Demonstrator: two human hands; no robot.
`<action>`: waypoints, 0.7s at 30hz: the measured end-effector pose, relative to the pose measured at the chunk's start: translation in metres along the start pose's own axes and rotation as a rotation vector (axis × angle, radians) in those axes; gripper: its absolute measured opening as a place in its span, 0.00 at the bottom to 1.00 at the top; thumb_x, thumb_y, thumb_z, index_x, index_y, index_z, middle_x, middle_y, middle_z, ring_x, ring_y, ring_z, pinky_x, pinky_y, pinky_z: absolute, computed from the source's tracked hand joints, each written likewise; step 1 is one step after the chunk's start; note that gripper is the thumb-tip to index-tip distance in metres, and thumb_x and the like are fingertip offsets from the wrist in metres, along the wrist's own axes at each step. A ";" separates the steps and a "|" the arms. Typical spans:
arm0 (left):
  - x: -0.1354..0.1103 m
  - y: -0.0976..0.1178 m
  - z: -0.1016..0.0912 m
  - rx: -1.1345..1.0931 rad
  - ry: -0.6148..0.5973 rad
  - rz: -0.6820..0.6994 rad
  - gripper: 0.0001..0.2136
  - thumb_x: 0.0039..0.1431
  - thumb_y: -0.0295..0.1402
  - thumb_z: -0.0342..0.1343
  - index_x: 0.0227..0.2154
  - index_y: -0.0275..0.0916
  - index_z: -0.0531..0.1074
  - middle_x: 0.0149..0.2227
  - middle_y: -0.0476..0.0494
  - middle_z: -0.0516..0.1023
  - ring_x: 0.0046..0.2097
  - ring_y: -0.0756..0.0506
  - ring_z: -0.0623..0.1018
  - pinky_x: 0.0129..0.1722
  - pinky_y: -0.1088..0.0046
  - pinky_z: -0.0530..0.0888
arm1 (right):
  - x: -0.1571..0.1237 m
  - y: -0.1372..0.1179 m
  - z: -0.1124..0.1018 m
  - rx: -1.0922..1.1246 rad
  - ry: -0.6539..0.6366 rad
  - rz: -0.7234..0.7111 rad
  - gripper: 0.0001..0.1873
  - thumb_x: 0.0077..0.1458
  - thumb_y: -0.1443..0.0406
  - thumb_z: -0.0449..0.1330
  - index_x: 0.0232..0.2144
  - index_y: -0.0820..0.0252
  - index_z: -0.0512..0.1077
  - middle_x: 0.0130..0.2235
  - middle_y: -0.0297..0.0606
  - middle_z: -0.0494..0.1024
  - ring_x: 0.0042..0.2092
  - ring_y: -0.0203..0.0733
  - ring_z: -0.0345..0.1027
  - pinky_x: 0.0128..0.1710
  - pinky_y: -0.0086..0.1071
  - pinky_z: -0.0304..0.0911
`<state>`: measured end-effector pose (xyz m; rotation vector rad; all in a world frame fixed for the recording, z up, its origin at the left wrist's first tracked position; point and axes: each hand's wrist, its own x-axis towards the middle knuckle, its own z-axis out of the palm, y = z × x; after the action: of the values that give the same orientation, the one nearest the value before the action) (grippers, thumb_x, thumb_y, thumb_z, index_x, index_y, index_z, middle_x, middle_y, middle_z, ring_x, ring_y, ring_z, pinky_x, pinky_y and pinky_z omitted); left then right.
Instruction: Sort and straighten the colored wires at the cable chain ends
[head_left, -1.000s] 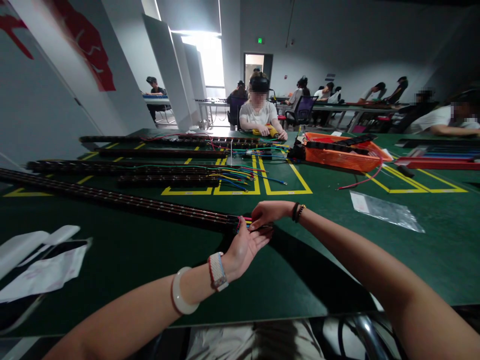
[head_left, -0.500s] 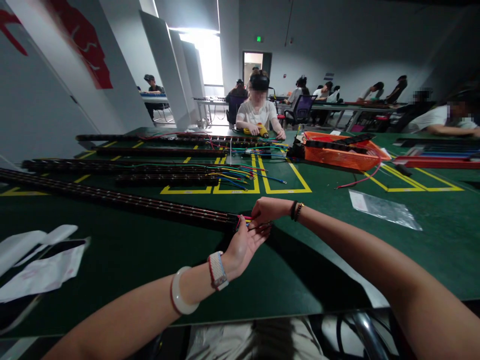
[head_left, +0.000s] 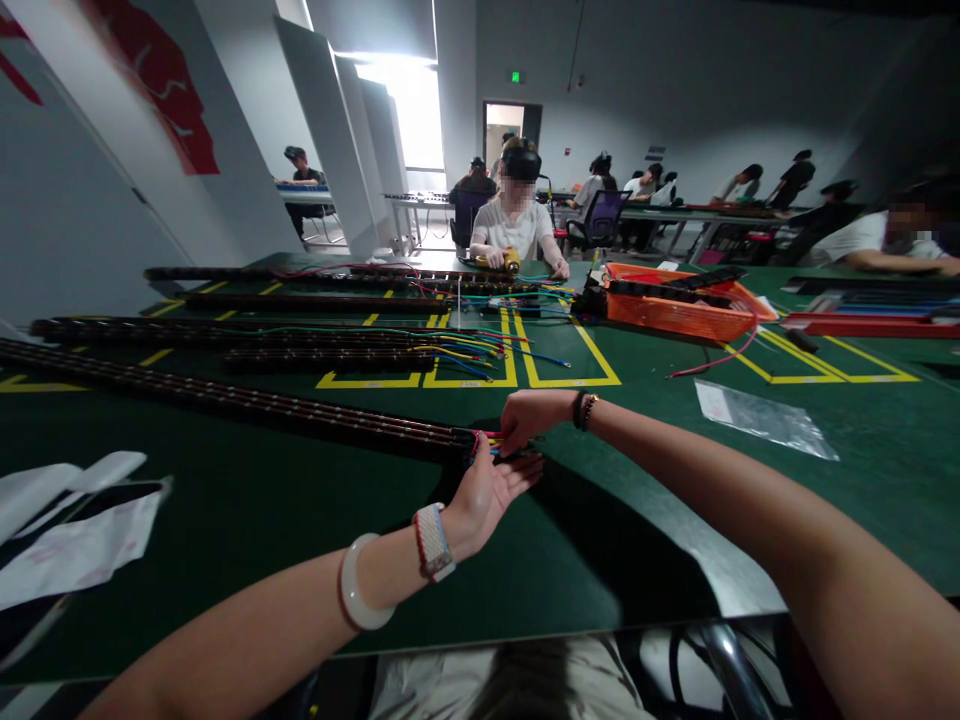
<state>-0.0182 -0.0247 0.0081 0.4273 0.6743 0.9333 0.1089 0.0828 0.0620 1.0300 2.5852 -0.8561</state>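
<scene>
Long dark strip (head_left: 300,403) runs from left edge to centre of worktop (head_left: 285,500), coloured wires (head_left: 492,437) at right end. Left hand (head_left: 482,499): palm up, fingers extended, thumb at wires. Right hand (head_left: 537,414): fingers curled down at wires, can't tell if pinching. Best: steady strip end, separate wires singly, avoid tugging.

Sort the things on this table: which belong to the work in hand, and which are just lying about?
Seemingly in the work:
coloured wires at left hand and right hand
long dark strip ending there

Seemingly lying about:
clear plastic bag
white sheets
orange basket
</scene>
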 end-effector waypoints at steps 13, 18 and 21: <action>-0.001 0.004 0.005 -0.034 0.033 0.026 0.22 0.63 0.46 0.40 0.33 0.34 0.72 0.34 0.38 0.78 0.39 0.46 0.78 0.51 0.63 0.70 | -0.022 -0.030 0.022 -0.572 0.281 0.069 0.14 0.55 0.60 0.55 0.26 0.63 0.76 0.26 0.40 0.76 0.26 0.36 0.62 0.27 0.30 0.50; 0.000 0.006 0.007 -0.049 0.126 0.043 0.14 0.63 0.40 0.45 0.30 0.37 0.70 0.33 0.45 0.78 0.38 0.50 0.77 0.46 0.70 0.72 | -0.030 -0.049 0.057 -0.892 0.488 -0.018 0.12 0.57 0.72 0.51 0.33 0.66 0.75 0.32 0.46 0.76 0.37 0.44 0.65 0.39 0.37 0.55; -0.001 0.007 0.009 -0.082 0.152 0.034 0.12 0.64 0.35 0.46 0.30 0.37 0.71 0.35 0.47 0.77 0.40 0.51 0.76 0.46 0.73 0.71 | -0.028 -0.051 0.077 -0.967 0.568 -0.013 0.14 0.58 0.74 0.48 0.37 0.71 0.74 0.34 0.49 0.75 0.38 0.45 0.64 0.40 0.38 0.56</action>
<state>-0.0168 -0.0221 0.0190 0.2977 0.7657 1.0291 0.0941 -0.0088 0.0340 0.9878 2.8367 0.7791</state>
